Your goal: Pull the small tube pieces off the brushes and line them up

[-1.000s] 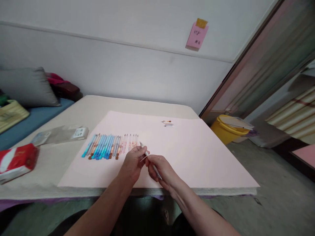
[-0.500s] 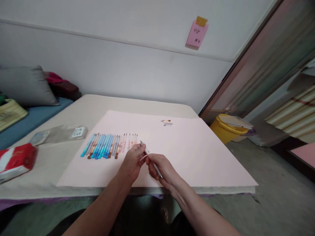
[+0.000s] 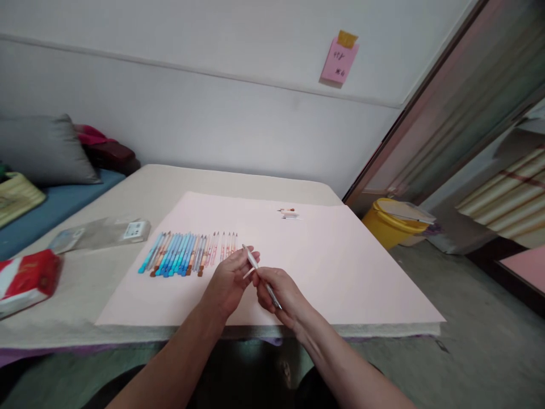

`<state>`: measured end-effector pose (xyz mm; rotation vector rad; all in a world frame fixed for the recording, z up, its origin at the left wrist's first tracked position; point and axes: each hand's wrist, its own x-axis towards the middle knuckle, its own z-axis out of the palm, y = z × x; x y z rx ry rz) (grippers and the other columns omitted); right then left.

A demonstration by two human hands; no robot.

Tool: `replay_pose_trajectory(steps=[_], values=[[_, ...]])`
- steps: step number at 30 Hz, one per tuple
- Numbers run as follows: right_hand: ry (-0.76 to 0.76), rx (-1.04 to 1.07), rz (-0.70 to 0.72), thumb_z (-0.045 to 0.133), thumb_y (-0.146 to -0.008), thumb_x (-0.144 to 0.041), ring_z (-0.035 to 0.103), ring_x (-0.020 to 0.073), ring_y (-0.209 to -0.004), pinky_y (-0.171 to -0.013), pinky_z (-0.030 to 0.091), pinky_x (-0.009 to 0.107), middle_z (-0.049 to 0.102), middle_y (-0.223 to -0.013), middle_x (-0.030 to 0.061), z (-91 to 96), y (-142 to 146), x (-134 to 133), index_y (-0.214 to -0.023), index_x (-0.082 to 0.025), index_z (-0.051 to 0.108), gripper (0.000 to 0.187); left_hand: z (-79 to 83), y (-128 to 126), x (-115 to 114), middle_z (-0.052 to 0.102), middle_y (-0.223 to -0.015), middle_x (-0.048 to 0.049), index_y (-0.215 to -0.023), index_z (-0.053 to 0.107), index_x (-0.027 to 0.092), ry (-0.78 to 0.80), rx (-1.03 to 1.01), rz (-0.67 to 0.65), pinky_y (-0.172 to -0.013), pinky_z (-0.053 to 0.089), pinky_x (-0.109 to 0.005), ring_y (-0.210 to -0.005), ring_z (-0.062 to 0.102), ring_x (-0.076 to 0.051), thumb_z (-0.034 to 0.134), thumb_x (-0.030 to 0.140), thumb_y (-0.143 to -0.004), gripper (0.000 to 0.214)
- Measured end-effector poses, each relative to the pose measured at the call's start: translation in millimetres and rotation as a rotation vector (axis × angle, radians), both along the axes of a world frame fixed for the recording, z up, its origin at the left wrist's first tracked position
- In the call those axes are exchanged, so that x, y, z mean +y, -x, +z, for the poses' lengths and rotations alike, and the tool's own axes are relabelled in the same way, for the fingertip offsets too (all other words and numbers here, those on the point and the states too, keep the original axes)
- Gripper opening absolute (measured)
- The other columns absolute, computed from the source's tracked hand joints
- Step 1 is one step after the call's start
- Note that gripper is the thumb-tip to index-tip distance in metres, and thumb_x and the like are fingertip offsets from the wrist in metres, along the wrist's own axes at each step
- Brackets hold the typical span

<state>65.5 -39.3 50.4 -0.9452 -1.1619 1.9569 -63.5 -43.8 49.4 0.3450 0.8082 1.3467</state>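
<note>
Slanting away leftward, pen [image 3: 252,260] sits pinched in right hand [image 3: 279,289]; left hand [image 3: 227,281] touches far end, grip unclear tbh.

The desk [image 3: 238,179] stands before the wall [image 3: 191,125]. A sheet [image 3: 349,272] lies on the desk. On the sheet, left portion: a row of pens [image 3: 183,253], side by side. Far portion, right of the row: a small group of items [image 3: 290,213]. Above the near portion: a single pen [image 3: 252,259]. Left of the sheet, on the desk: a bag [image 3: 108,234]; nearer, a packet [image 3: 29,281]. Left of the desk: a cushion [image 3: 51,150] on a seat [image 3: 63,196]. Right: a bucket [image 3: 389,224].
</note>
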Motion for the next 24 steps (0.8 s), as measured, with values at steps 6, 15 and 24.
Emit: replay_pose_trajectory(steps=[6, 15, 24], values=[[-0.018, 0.007, 0.019, 0.046, -0.079, -0.029, 0.028, 0.0070, -0.026, -0.034, 0.015, 0.022, 0.042, -0.031, -0.0046, -1.2, -1.0, -0.7, -0.064, -0.015, 0.056, 0.022, -1.7, 1.9, 0.7, 0.062, -0.079, -0.0051, -0.077, 0.060, 0.015, -0.019, 0.027, -0.002, -0.064, 0.048, -0.024, -0.071, 0.059, -0.014, 0.070, 0.023, -0.071, 0.014], [-0.012, 0.006, 0.010, 0.047, -0.079, -0.030, 0.028, 0.0066, -0.026, -0.034, 0.016, 0.022, 0.042, -0.031, -0.0054, -2.5, -1.8, 0.6, -0.066, -0.015, 0.055, 0.022, -0.1, 2.5, -0.3, 0.064, -0.096, -0.0124, -0.095, 0.064, 0.014, 0.012, 0.015, 0.019, -0.081, 0.048, -0.031, -0.095, 0.060, -0.021, 0.066, 0.023, -0.074, 0.023], [-0.014, 0.013, 0.016, 0.046, -0.080, -0.029, 0.028, 0.0062, -0.026, -0.033, 0.016, 0.021, 0.042, -0.032, -0.0056, -4.3, -0.8, -0.1, -0.065, -0.015, 0.055, 0.022, 2.6, 2.0, -1.2, 0.064, -0.090, -0.0092, -0.091, 0.063, 0.015, -0.016, 0.039, -0.004, -0.073, 0.049, -0.027, -0.088, 0.061, -0.018, 0.066, 0.030, -0.076, 0.022]])
